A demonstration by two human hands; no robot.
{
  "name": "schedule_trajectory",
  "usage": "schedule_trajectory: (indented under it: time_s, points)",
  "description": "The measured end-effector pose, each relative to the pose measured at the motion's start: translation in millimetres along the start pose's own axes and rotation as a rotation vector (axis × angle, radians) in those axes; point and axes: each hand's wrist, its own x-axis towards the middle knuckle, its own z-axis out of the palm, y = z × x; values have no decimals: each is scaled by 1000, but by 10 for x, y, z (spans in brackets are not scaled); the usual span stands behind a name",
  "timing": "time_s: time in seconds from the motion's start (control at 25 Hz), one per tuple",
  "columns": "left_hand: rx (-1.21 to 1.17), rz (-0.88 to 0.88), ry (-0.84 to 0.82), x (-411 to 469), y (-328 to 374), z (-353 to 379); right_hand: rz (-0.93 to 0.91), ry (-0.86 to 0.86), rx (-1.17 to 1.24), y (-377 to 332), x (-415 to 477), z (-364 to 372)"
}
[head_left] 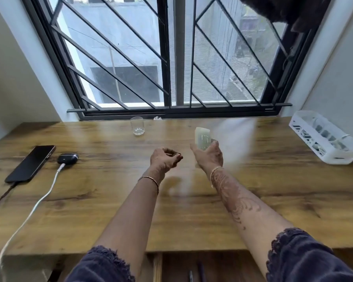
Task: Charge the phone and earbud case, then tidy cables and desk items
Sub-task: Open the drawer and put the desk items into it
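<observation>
— Where were the phone [30,163] and the earbud case [67,158]?

— Both lay at the left of the wooden worktop [273,200], just beside each other. A dark cable [0,197] ran from the phone's near end off the left edge. A white cable [39,202] met the case's near side and trailed over the front edge.

— And the hands?

— Both were raised over the middle of the worktop, near each other but apart. The right hand [209,154] gripped a pale rectangular object [202,137], upright and blurred, so I could not name it. The left hand [167,157] had its fingers curled toward the thumb; I could not tell if it pinched anything.

— What else stood there?

— A glass tumbler [137,126] at the back by the window [167,58], well apart from the hands. A white plastic basket [300,127] sat at the far right against the wall, its contents too unclear to name.
</observation>
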Motion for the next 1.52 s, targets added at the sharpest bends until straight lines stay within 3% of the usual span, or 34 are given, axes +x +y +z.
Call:
schedule_trajectory:
  time_s: [0.24,0.48,0.68,0.84,1.04,1.52]
  points:
    - [-253,-53,-113,-1322,83,264,62,-78,125,328,-898,-849]
    - [-240,-113,-168,-2409,-455,626,82,-234,264,1152,-1780,-1557]
    - [-94,-215,-166,-2929,-1073,782,115,-393,192,1833,-2227,-1935]
    - [-20,-318,-104,-2957,-1298,886,171,-292,-8,2260,-2265,-2005]
    - [91,-303,-75,-2802,-1456,1108,320,-97,-184,2612,-2203,-1853]
    - [450,-247,-104,-2449,-1365,1468,291,-8,-217,2858,-2063,-1620]
